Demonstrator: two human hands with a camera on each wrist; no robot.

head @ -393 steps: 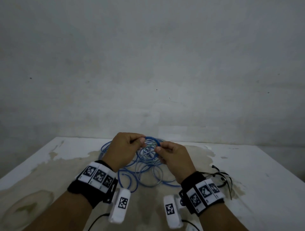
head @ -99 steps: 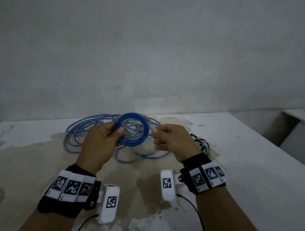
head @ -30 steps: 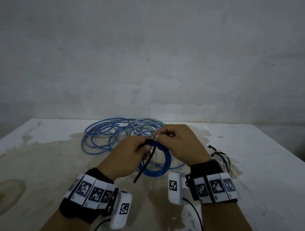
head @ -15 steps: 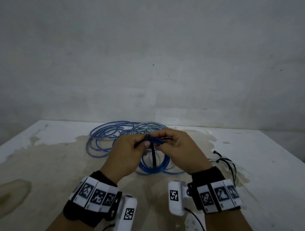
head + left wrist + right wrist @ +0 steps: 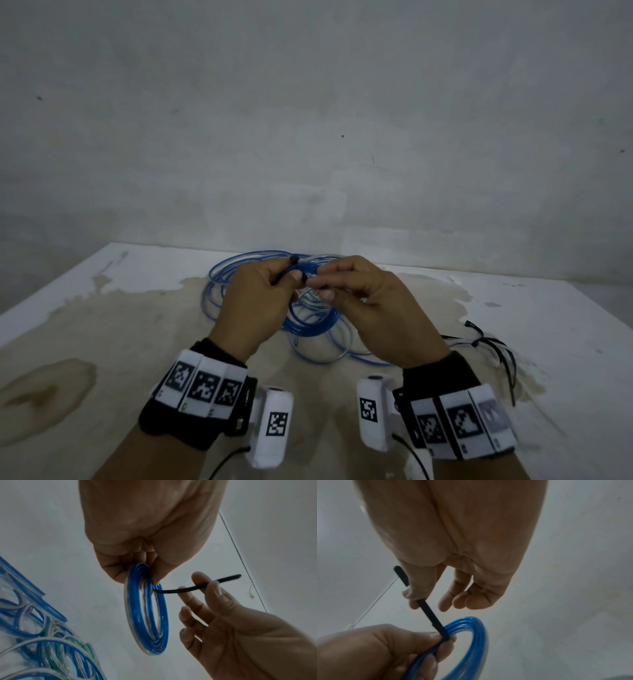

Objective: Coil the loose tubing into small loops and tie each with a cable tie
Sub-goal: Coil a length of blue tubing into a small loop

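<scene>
A small coil of blue tubing (image 5: pixel 310 325) (image 5: pixel 145 616) (image 5: pixel 465 635) hangs above the table, held at its top by my left hand (image 5: pixel 260 298) (image 5: pixel 137 563) (image 5: pixel 402 649), which pinches it between thumb and fingers. A black cable tie (image 5: pixel 192 588) (image 5: pixel 429 614) wraps the coil at that pinch. My right hand (image 5: pixel 352 294) (image 5: pixel 202 588) (image 5: pixel 414 597) pinches the tie's free tail between thumb and forefinger, with its other fingers loose. The tail's tip (image 5: pixel 237 576) sticks out past the fingers.
More loose blue, clear and greenish tubing (image 5: pixel 239 274) (image 5: pixel 42 649) lies in loops on the stained white table (image 5: pixel 102 342) behind the hands. Several spare black cable ties (image 5: pixel 489 346) lie at the right. A grey wall (image 5: pixel 308 137) stands right behind the table.
The tie's tail, hanging down across the coil before, is now drawn sideways in my right hand's pinch. The coil stays in my left hand.
</scene>
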